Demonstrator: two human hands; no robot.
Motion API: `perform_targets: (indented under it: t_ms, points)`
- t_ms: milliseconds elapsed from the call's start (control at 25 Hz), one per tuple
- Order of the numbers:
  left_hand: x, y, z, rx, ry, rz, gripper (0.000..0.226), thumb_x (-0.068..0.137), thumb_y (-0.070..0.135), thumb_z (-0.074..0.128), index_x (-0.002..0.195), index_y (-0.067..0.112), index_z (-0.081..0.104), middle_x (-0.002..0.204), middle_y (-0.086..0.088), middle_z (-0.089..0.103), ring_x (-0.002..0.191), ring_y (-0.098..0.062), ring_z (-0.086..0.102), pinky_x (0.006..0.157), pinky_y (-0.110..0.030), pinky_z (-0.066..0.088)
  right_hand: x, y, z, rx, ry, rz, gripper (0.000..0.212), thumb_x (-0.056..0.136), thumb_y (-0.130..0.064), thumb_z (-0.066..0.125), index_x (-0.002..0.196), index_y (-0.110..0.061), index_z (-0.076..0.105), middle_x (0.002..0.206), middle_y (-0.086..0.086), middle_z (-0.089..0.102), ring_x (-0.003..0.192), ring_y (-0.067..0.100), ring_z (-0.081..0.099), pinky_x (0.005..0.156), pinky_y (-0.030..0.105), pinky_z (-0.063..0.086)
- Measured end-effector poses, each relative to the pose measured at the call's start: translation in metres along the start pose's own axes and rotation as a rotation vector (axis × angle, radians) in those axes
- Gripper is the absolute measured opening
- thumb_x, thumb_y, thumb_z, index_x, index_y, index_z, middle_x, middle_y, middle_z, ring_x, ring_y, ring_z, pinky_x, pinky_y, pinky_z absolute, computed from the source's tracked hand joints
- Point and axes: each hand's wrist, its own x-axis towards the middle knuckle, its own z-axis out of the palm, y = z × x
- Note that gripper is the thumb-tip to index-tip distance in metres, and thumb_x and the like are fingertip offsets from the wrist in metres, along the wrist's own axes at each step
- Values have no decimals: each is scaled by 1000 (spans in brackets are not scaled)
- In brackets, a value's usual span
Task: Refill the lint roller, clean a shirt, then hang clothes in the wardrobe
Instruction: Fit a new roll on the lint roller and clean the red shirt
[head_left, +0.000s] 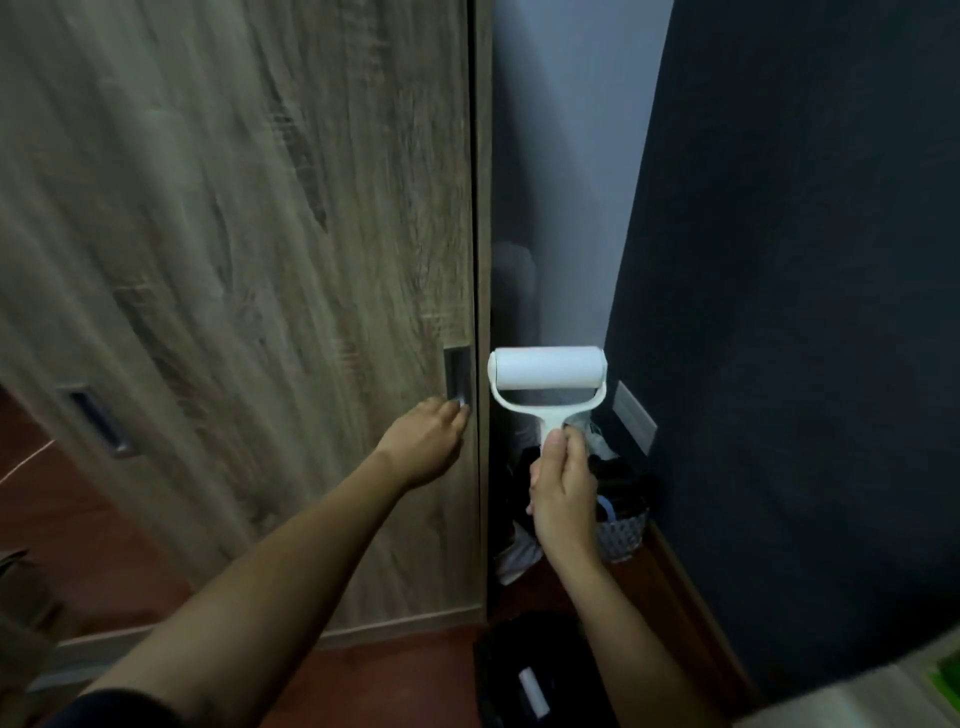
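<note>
Holding lint roller (548, 370) in right hand (563, 491), left hand (427, 436) perhaps touches handle (457, 370).

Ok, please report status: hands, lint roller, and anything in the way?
Left hand fingertips at recessed handle, grip unclear. Right hand holds lint roller upright. Wardrobe door looks shut; basket on floor beside it.

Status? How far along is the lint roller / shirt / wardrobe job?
Done, apparently: the lint roller carries a clean white roll, so the refill looks finished. In hand: the right hand grips its handle; the left hand has fingertips in the recessed handle of the wardrobe door, which looks shut. Left: hanging clothes. No shirt is in view, so the cleaning can't be confirmed.
</note>
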Motion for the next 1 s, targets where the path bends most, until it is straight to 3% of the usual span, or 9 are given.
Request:
perform_targets:
  t_ms: [120,240,280,400,480,560,680,800,1000]
  points:
    - [42,-24,17,216,-69,169,42,95,20,39,133,3,49,133,-18,54,124,-33,49,105,-38,37,53,11,23,-3,0,-21,30,87,-61,27,72,-38,40,50,-9,49,42,6,42,46,44,40]
    - [77,-41,27,371,-164,346,29,86,32,54,105,21,72,102,0,69,95,-18,64,93,-27,47,87,22,41,-7,6,-22,27,89,-57,28,72,-39,40,51,-11,49,43,6,42,45,41,39]
    - [88,-46,31,381,-235,360,29,88,30,52,106,19,71,103,-4,68,96,-21,62,96,-30,45,94,26,45,-3,11,-21,27,89,-56,28,72,-39,40,50,-12,48,43,6,42,45,40,38]
    - [117,-62,61,510,-333,412,40,99,18,30,128,2,52,134,-19,47,122,-36,40,113,-44,22,108,35,56,-6,30,-6,27,89,-57,29,72,-39,41,48,-10,46,41,5,39,44,37,36]
    - [125,-71,65,581,-290,484,40,99,17,29,126,0,53,137,-18,44,124,-35,37,112,-44,21,111,40,63,-4,52,18,27,88,-57,29,73,-38,42,47,-9,44,41,5,38,44,37,35]
    - [124,-79,68,498,-209,559,40,96,16,30,116,4,63,132,-12,53,118,-30,45,105,-37,30,113,41,73,5,70,31,28,88,-57,29,72,-36,42,46,-8,42,41,8,37,43,38,34]
    - [119,-96,64,486,-70,614,31,80,30,47,72,25,77,89,11,72,79,-9,64,76,-19,47,110,38,95,18,101,26,28,89,-54,30,71,-36,41,46,-7,40,40,8,36,41,41,33]
    - [107,-117,78,503,-20,638,17,72,37,67,63,24,75,77,10,71,69,-9,62,64,-18,47,101,31,120,33,128,9,27,90,-54,30,72,-37,41,47,-6,43,40,6,37,41,38,32]
    - [60,-184,90,425,52,627,38,81,22,39,61,19,71,71,5,67,66,-14,61,56,-23,43,84,14,175,39,170,19,26,88,-56,29,75,-39,44,49,-7,47,42,11,42,42,36,36]
